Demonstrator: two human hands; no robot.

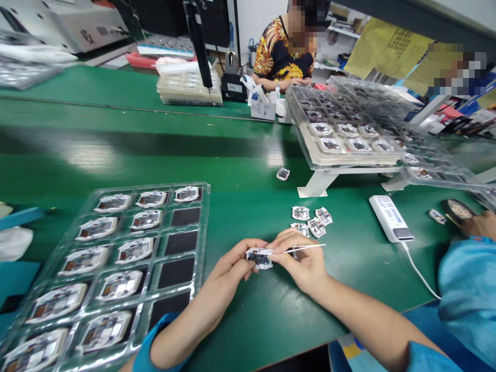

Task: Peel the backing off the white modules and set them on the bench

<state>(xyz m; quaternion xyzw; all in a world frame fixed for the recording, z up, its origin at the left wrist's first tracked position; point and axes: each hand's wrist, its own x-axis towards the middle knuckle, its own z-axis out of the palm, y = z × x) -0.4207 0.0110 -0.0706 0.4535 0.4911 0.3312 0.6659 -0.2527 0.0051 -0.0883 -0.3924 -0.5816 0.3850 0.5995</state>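
My left hand [228,271] grips a small white electronic part [260,258] with a dark inner board, held just above the green table [248,170]. My right hand [304,263] pinches a thin white stick [310,248], its near end touching the part. Just beyond my fingers lie several loose parts of the same kind [312,219]. To my left a clear plastic tray [116,268] holds such parts in its left and middle columns; most pockets of its right column show bare black bottoms.
A raised stack of clear trays [341,134] with parts stands on a white stand at the right. A single part [283,173] lies mid-table. A white box with a cable [389,217] lies right. A co-worker's hand [480,225] and blue sleeve are at far right; another person sits opposite.
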